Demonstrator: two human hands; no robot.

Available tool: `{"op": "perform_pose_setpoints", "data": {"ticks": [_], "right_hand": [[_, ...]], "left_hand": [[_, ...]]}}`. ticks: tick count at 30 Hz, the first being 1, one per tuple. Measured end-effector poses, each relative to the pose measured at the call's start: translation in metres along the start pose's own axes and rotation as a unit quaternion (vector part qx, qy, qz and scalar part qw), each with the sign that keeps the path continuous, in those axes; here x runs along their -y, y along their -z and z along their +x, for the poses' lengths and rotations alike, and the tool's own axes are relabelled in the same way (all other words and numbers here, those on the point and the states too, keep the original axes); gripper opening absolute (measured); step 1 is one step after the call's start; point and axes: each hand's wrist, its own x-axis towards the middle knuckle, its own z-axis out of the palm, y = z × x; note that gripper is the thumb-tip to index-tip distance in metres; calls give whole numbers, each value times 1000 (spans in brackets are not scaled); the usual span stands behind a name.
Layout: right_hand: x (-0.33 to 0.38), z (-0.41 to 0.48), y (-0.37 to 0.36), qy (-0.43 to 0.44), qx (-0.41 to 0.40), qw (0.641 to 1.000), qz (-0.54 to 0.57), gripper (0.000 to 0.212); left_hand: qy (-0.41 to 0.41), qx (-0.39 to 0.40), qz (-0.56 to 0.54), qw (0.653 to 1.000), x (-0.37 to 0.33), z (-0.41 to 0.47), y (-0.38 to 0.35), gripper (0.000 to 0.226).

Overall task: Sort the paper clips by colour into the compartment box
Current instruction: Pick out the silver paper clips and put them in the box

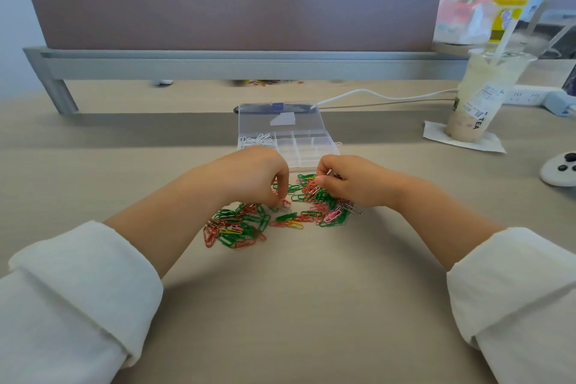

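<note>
Since the paper clips [249, 224] heaped mid-frame on the table [296, 305], just below the compartment box [311, 146], look light, stiff and tangle-prone, we'd pinch single loops — our left hand [255, 174] has one in a fingertip grip, while our right hand [349, 184] is curled, contents unclear.

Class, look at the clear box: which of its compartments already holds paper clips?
The leftmost compartment of the box: white clips lie in it, while the other visible compartments look empty.

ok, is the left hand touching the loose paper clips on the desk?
Touching. Head view: the left hand has its fingertips down in the paper clips, pinching one at the pile's edge.
</note>
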Motion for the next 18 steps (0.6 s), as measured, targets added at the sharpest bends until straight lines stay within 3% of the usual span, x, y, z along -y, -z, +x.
{"op": "perform_pose_setpoints", "data": {"ticks": [4,8,13,18], "right_hand": [[1,0,-1,-5,10,999,32,25],[1,-1,-2,-9,20,999,44,11],[3,0,-3,-15,17,999,45,25],[3,-1,-2,-13,23,999,37,23]], "left_hand": [[-12,24,8,1000,3,-1,2,13],[-22,32,14,999,5,-1,3,15],[-22,31,-11,999,-1,1,-2,20],[-13,62,-15,998,-3,2,-2,16]]}}
